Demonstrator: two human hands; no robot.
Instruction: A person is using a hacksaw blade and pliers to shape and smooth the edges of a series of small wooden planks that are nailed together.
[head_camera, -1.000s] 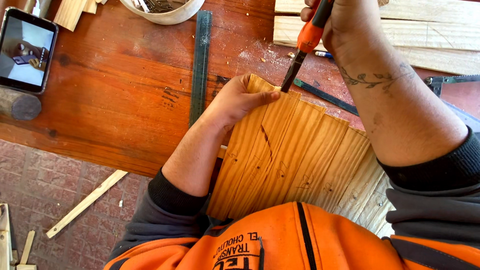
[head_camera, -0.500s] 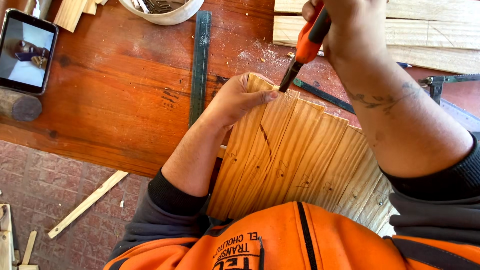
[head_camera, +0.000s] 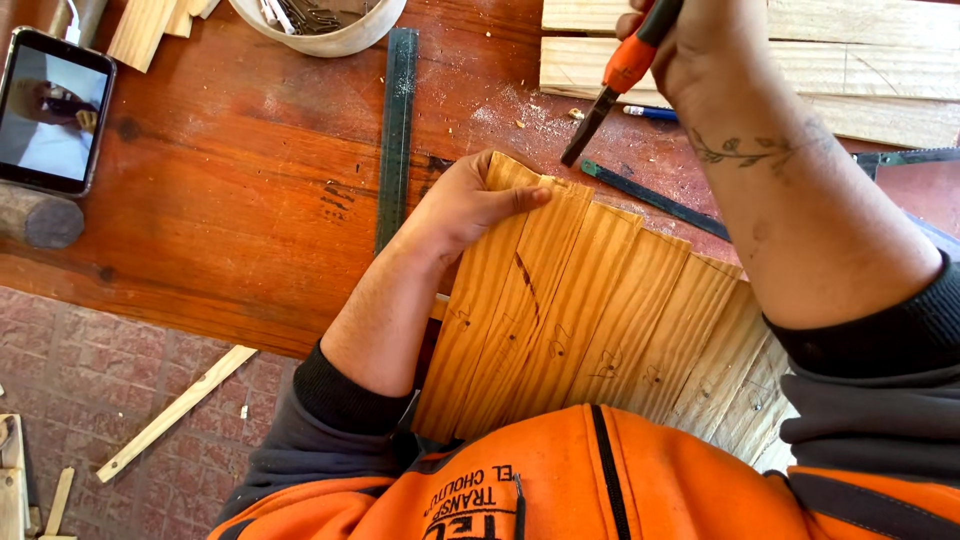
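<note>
Phone (head_camera: 50, 110): far left on the bench.
Ruler (head_camera: 397, 130): just left of the left hand.
Left hand (head_camera: 470, 205): fingers flat on the slat panel's (head_camera: 570, 320) far edge, pressing, nothing clasped.
Right hand (head_camera: 700, 45): fist closed round an orange-handled chisel (head_camera: 620, 85), tip above the panel's far edge.

Workshop corner in daylight
Reddish wooden table (head_camera: 230, 230) fills the view; below its near edge, brick floor (head_camera: 90, 370); pale wood offcut (head_camera: 175, 412) lies there
</note>
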